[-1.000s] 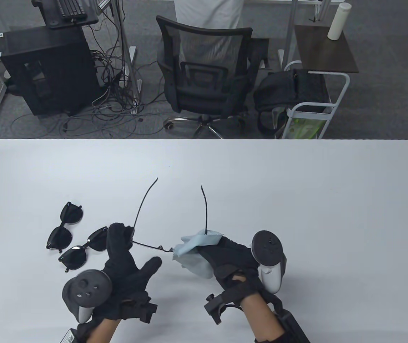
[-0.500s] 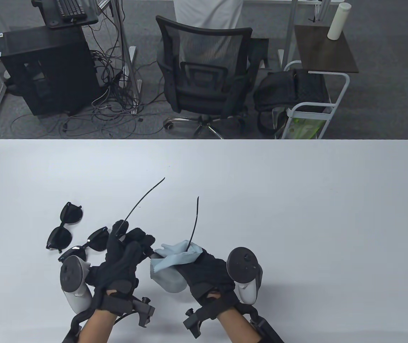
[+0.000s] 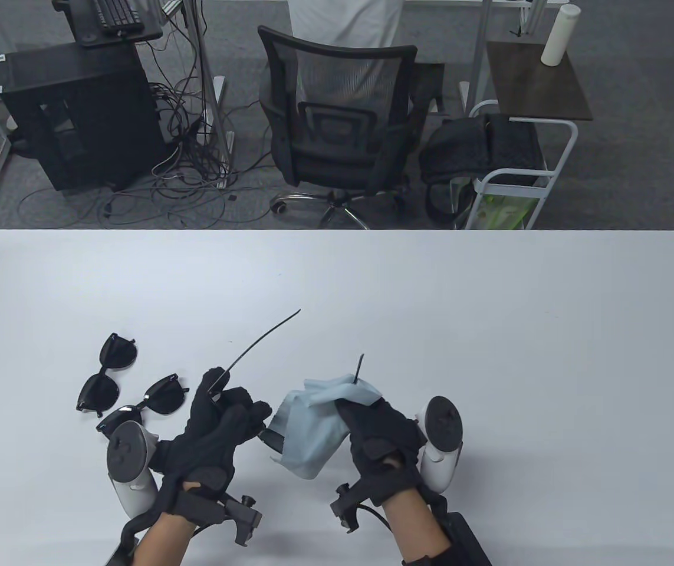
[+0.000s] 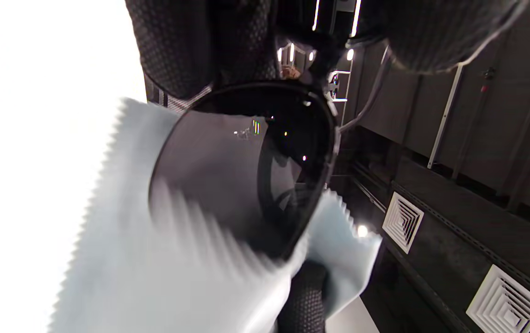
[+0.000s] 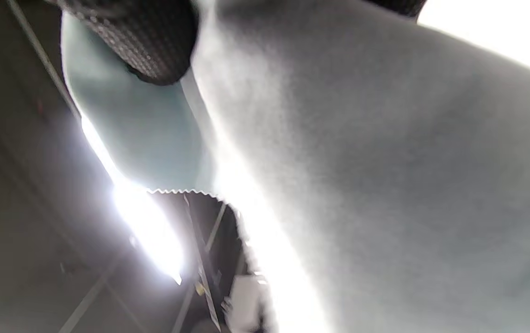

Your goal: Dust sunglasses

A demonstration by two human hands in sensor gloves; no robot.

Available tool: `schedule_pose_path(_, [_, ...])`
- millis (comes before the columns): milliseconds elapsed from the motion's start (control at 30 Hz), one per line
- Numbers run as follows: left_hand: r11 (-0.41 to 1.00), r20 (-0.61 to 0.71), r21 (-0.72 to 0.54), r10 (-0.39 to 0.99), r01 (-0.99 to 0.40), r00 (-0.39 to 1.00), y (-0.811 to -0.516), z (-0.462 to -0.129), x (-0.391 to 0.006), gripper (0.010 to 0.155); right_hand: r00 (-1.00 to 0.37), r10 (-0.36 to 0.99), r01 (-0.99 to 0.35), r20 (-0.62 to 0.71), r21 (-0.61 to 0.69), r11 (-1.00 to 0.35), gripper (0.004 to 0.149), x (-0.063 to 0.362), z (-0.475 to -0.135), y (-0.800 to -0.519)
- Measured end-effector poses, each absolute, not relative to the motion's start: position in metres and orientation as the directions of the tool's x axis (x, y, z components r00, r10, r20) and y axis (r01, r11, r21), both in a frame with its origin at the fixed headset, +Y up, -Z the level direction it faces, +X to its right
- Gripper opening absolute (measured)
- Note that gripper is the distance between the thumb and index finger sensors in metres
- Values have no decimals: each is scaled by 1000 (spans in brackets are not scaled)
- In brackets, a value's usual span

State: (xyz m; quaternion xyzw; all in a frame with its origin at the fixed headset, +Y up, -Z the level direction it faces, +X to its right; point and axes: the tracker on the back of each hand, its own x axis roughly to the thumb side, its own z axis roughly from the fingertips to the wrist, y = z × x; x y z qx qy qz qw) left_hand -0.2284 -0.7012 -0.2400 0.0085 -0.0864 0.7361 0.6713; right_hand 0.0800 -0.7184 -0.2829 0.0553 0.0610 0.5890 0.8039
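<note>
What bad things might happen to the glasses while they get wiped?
The left hand holds the sunglasses up off the table by their rim, so a hard rub from the cloth in the right hand might twist them loose and drop them. The thin arms stick out free and could bend. Two more pairs lie beside the left hand; it might bump them.

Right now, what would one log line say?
left hand holds thin-framed sunglasses | right hand wipes lens with blue cloth | two pairs wait
</note>
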Motion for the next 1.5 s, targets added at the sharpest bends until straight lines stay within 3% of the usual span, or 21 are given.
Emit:
schedule_pose_path(133, [-106,119,-214,984,-971,-133,-703,-241,-221,90,497,857,-843,-139,156,514,41,94,-288,-728])
schedule_pose_path(200, [-112,123,-229,982,-967,-142,-703,-241,-218,90,503,850,-830,-155,189,525,42,90,-288,-727])
schedule_pose_path(400, [-150,135,-207,974,-967,-180,-703,-241,-223,90,352,934,-895,-57,273,353,43,76,-281,-715])
schedule_pose_path(567, [-185,149,-169,966,-968,-210,-703,-241,-226,90,53,994,-947,93,321,21,44,50,-269,-710])
schedule_pose_path(700, [-213,150,-144,961,-966,-234,-702,-241,-231,89,-7,993,-937,120,347,-48,46,30,-258,-712])
schedule_pose_path(933, [-145,130,-179,977,-973,-170,-705,-243,-225,89,87,995,-958,39,278,73,44,47,-269,-719])
schedule_pose_path(1133, [-86,152,-222,981,-971,-121,-703,-242,-220,89,279,960,-945,-27,169,279,41,81,-280,-719])
schedule_pose_path(1300, [-64,166,-244,980,-968,-107,-702,-241,-215,89,417,903,-888,-106,163,429,41,89,-283,-724])
schedule_pose_path(1500, [-65,188,-213,976,-975,-106,-701,-240,-219,89,346,936,-915,-70,196,353,43,81,-279,-721])
